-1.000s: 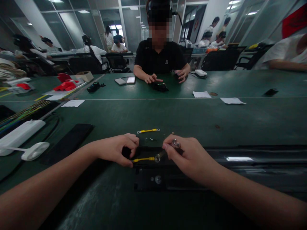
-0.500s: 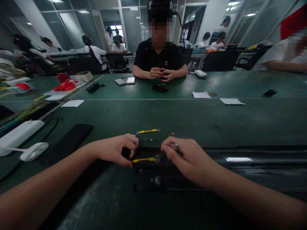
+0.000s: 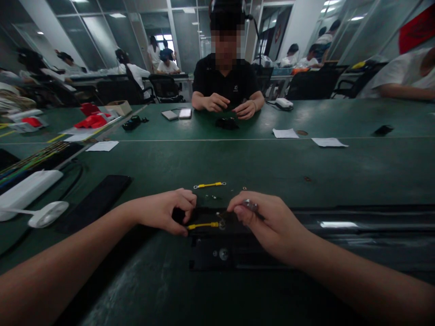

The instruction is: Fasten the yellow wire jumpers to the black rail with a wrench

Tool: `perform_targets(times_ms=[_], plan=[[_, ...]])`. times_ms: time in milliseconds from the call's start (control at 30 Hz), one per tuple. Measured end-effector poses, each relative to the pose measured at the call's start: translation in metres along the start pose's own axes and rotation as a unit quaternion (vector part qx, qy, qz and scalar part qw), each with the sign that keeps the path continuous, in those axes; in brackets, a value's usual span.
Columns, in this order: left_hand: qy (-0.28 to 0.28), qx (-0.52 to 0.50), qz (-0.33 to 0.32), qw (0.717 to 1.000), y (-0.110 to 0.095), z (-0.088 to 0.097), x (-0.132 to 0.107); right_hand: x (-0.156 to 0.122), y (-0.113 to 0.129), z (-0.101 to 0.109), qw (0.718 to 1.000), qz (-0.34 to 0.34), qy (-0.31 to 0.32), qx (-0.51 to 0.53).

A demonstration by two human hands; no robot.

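Green table (image 3: 272, 167) below both our hands. Long black bar (image 3: 356, 217) runs under our right hand (image 3: 261, 215) and away to its right. That hand is clasped round a silver tool (image 3: 250, 205); its tip is dim, so we cannot tell whether it touches anything. Our left hand (image 3: 170, 213) pinches the left end of a yellow wire (image 3: 205, 225), which stretches over the bar between our hands. Second wire (image 3: 210, 185) lies beyond the left hand. Small ring (image 3: 244, 188) just beyond the right; tiny bits (image 3: 213, 197) between.
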State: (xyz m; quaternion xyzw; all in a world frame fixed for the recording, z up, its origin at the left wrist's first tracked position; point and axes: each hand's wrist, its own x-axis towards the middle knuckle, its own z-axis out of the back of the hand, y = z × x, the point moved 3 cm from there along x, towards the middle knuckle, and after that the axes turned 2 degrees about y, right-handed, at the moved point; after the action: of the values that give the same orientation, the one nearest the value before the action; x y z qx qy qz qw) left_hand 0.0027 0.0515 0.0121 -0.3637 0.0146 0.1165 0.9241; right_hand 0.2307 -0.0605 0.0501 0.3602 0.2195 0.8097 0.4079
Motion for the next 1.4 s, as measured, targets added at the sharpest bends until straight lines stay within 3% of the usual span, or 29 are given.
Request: perform_targets(times_ms=[133,600,933,1167,1400], plan=[[-0.002,-0.002,0.002,1.0,-0.001,0.001,0.001,0.0,0.002,0.002,0.999,-0.018,-0.019,-0.023],[0.0,0.003,-0.004,1.0,-0.001,0.0,0.0,0.002,0.0,-0.004,0.995,-0.051,0.071,-0.053],[0.001,-0.008,0.009,1.0,0.0,0.0,-0.001,0.001,-0.009,-0.008,0.993,-0.094,0.077,0.013],[0.003,-0.017,0.007,1.0,0.003,0.0,0.001,0.0,-0.009,-0.011,0.995,-0.041,0.086,0.037],[0.002,-0.018,-0.006,1.0,0.001,0.0,0.001,0.002,0.002,-0.004,0.994,-0.042,0.103,-0.016]])
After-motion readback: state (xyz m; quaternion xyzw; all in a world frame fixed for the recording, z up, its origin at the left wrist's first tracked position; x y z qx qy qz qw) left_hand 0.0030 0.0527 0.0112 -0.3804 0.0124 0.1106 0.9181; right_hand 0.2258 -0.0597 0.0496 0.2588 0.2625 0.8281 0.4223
